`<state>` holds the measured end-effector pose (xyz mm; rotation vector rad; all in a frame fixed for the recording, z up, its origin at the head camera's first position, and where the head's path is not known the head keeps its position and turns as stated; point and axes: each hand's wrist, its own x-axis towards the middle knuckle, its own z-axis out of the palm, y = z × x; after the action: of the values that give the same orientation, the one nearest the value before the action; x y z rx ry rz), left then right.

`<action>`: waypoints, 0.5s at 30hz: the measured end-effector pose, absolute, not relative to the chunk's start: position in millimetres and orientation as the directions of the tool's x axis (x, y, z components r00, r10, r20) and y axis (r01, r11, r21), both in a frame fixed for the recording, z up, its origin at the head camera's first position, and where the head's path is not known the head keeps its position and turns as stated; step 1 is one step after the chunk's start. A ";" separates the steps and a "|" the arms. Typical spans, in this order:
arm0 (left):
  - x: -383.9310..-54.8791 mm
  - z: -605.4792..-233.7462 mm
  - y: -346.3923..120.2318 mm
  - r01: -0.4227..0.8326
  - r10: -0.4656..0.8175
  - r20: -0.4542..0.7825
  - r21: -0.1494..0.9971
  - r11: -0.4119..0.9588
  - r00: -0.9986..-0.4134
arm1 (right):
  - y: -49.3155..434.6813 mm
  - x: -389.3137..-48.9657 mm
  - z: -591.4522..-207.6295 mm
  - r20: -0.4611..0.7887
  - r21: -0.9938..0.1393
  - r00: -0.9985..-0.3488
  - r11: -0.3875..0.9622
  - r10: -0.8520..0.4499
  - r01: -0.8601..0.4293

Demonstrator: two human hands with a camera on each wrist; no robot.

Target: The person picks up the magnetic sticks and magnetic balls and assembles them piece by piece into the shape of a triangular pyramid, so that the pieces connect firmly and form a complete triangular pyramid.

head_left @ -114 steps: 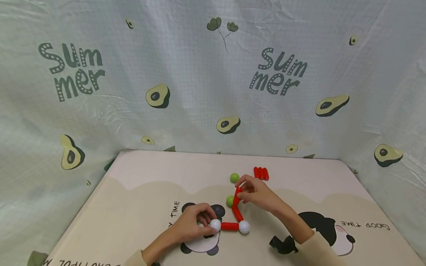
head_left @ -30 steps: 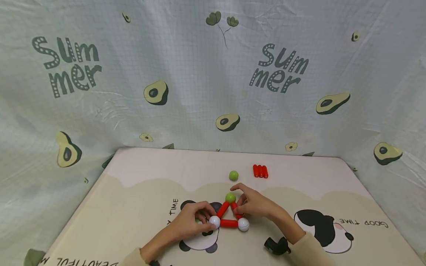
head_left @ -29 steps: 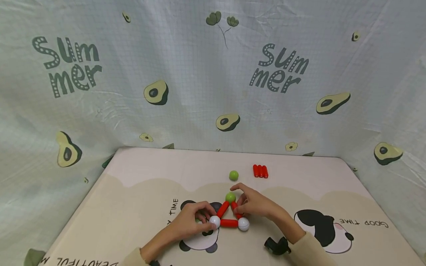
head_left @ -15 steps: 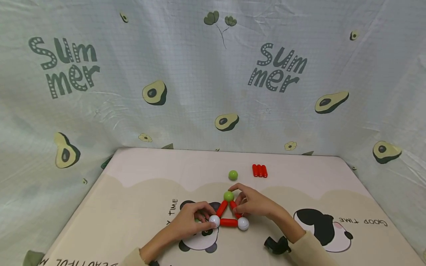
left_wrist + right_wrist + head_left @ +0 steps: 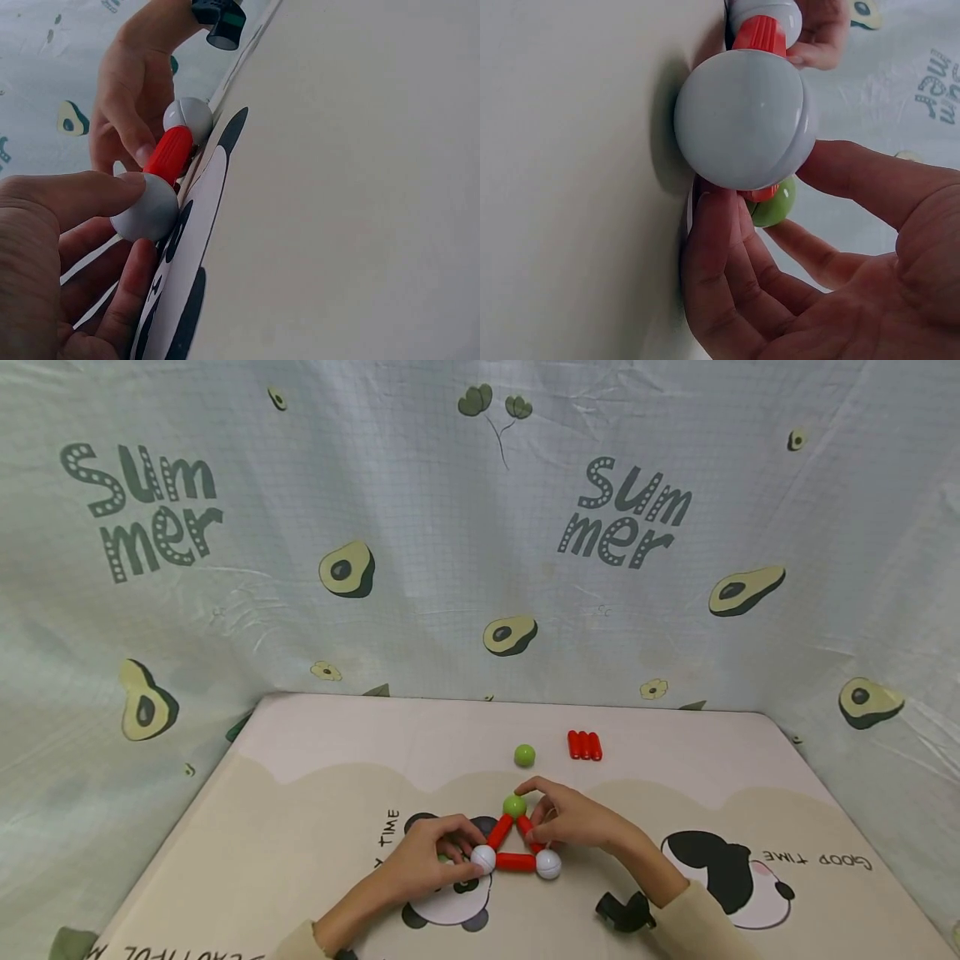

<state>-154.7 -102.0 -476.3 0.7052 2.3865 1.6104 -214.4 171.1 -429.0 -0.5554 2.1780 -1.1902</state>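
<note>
On cam my L hand (image 5: 435, 856) pinches L white ball (image 5: 484, 858), R hand (image 5: 576, 816) grips R red rod (image 5: 526, 827) nr green ball (image 5: 513, 807), prob. for steadiness.

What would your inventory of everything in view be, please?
Smooth red rods: 6, red, three forming a triangle, three beyond
Glossy white balls: 2, white, triangle's near corners
Glossy green balls: 2, green, triangle's far corner and beyond
Green patch: 1, green, beside left white ball, unclear
Panda-print table: 1, beige and pink, underneath
Avocado-print sheet: 1, pale grey, behind table
Black wrist devices: 2, black, at wrists
Left hand: 1, beige sleeve, holding left white ball
Right hand: 1, beige sleeve, pinching right rod
</note>
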 end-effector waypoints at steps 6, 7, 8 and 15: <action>-154.4 -477.6 -102.7 0.285 0.484 0.121 0.917 0.280 -0.866 | 172.1 -214.9 -428.7 -0.303 -0.859 -0.733 0.507 -0.609 -0.067; -154.4 -477.7 -102.8 0.285 0.485 0.122 0.917 0.279 -0.866 | 172.6 -215.3 -428.8 -0.305 -0.857 -0.731 0.511 -0.610 -0.069; -154.4 -477.7 -102.8 0.285 0.485 0.122 0.918 0.277 -0.866 | 173.0 -215.8 -429.0 -0.306 -0.854 -0.730 0.515 -0.611 -0.074; -154.8 -477.1 -102.3 0.282 0.485 0.123 0.921 0.270 -0.866 | 177.8 -220.3 -429.2 -0.289 -0.833 -0.745 0.542 -0.601 -0.113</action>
<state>-154.8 -102.3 -477.1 0.7188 2.3514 1.6442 -220.3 177.8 -429.2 -0.5745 2.2211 -1.1445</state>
